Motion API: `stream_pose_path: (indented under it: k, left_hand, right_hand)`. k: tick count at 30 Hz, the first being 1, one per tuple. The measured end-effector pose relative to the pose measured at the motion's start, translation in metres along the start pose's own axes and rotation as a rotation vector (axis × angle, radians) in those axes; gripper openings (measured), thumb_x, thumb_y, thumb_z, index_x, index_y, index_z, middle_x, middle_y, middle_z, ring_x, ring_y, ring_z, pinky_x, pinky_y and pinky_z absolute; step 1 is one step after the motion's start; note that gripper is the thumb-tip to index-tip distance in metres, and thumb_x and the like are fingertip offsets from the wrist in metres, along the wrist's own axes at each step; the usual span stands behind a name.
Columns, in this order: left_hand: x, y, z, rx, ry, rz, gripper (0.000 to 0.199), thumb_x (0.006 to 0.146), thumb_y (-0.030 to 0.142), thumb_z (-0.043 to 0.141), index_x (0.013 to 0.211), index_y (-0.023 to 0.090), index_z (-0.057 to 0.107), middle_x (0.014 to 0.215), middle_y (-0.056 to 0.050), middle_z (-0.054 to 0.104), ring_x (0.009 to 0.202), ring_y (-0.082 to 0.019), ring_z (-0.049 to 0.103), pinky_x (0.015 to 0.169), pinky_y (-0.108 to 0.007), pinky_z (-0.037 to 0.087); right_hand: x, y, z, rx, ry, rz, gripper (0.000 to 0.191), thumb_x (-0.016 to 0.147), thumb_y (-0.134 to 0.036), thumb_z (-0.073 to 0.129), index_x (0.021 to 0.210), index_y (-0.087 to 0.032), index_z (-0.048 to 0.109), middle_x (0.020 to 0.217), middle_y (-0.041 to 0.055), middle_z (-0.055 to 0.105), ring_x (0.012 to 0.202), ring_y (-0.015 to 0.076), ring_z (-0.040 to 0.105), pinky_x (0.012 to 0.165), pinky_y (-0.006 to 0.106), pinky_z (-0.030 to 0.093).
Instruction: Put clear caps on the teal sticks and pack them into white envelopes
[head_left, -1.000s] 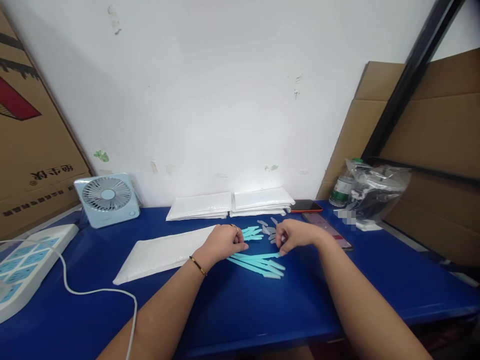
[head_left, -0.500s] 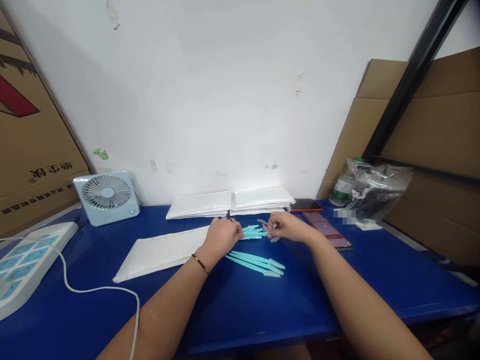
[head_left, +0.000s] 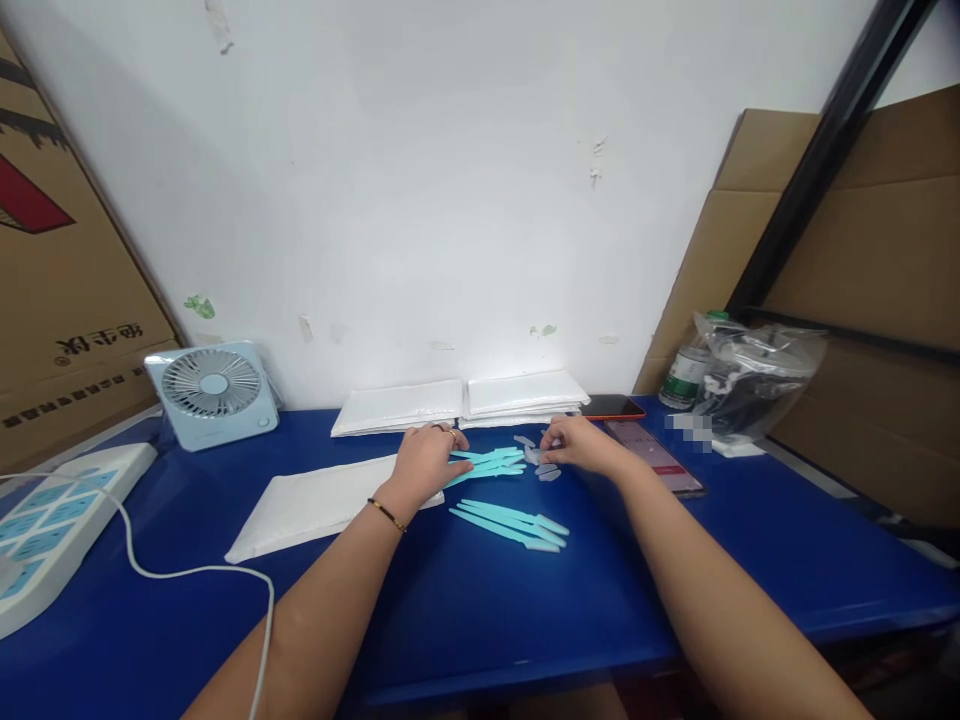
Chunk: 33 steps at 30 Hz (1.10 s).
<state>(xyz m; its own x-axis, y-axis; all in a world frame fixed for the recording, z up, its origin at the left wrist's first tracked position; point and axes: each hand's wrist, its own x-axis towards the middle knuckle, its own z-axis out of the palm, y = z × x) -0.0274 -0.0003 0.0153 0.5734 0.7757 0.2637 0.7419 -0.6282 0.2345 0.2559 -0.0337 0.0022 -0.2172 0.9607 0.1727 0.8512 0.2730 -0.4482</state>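
My left hand point(head_left: 433, 457) rests at the handle ends of a fanned pile of teal eyebrow razors point(head_left: 501, 462), thumb and forefinger apart with handles lying between them. To its right, my right hand point(head_left: 576, 443) has its fingertips pinched together on a small clear blade cap point(head_left: 533, 456). Other translucent caps point(head_left: 550, 472) lie scattered around those fingertips. Nearer the front, a second group of teal razors point(head_left: 510, 525) with pale tips points rightward. Under my left wrist lies a white padded envelope point(head_left: 315, 502).
Two stacks of white padded envelopes point(head_left: 401, 405) lie against the wall. Two phones point(head_left: 652, 455) are right of my right hand, near a bottle point(head_left: 684, 375) and a plastic-bagged item point(head_left: 754, 385). At left stand a blue fan point(head_left: 214, 395) and a power strip point(head_left: 71, 530) with a white cable.
My left hand has shifted left and relaxed its pinch, uncovering more of the upper razor pile. My right hand has drawn slightly right, away from the razor tips, beside the clear caps.
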Motion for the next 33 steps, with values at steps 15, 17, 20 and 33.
stream_pose_path:
  k: [15, 17, 20, 33]
  left_hand:
    - [-0.004, 0.020, 0.007, -0.066, -0.129, 0.022, 0.014, 0.077, 0.031, 0.057, 0.075, 0.021, 0.066, 0.086, -0.001, 0.066, 0.075, -0.016, 0.059, 0.067, -0.025, 0.039]
    - [-0.002, 0.015, 0.007, -0.043, -0.075, -0.018, 0.013, 0.077, 0.031, 0.057, 0.076, 0.021, 0.065, 0.085, -0.001, 0.066, 0.077, -0.016, 0.059, 0.068, -0.026, 0.039]
    - [0.001, 0.007, 0.006, 0.003, -0.042, -0.070, 0.014, 0.078, 0.031, 0.055, 0.074, 0.021, 0.065, 0.083, -0.001, 0.066, 0.078, -0.017, 0.059, 0.070, -0.027, 0.038]
    - [-0.011, 0.028, 0.008, -0.106, -0.284, 0.191, 0.014, 0.074, 0.034, 0.062, 0.074, 0.022, 0.069, 0.083, -0.002, 0.064, 0.075, -0.016, 0.058, 0.067, -0.025, 0.039]
  right_hand:
    - [-0.009, -0.030, -0.007, 0.335, -0.293, -0.046, 0.034, 0.068, -0.045, 0.067, 0.083, -0.014, 0.072, 0.075, 0.0040, 0.068, 0.066, 0.0153, 0.059, 0.058, 0.023, 0.042]
    - [-0.006, -0.027, -0.002, 0.330, -0.266, -0.029, 0.032, 0.068, -0.043, 0.066, 0.080, -0.014, 0.071, 0.070, 0.0039, 0.067, 0.063, 0.0147, 0.058, 0.056, 0.023, 0.042]
    - [-0.003, -0.015, 0.000, 0.245, -0.152, 0.017, 0.027, 0.072, -0.038, 0.062, 0.077, -0.014, 0.071, 0.066, 0.0035, 0.067, 0.060, 0.0137, 0.057, 0.055, 0.023, 0.040]
    - [-0.009, -0.023, -0.012, 0.279, -0.179, -0.028, 0.030, 0.072, -0.041, 0.062, 0.082, -0.014, 0.073, 0.071, 0.0051, 0.068, 0.063, 0.0150, 0.057, 0.056, 0.023, 0.041]
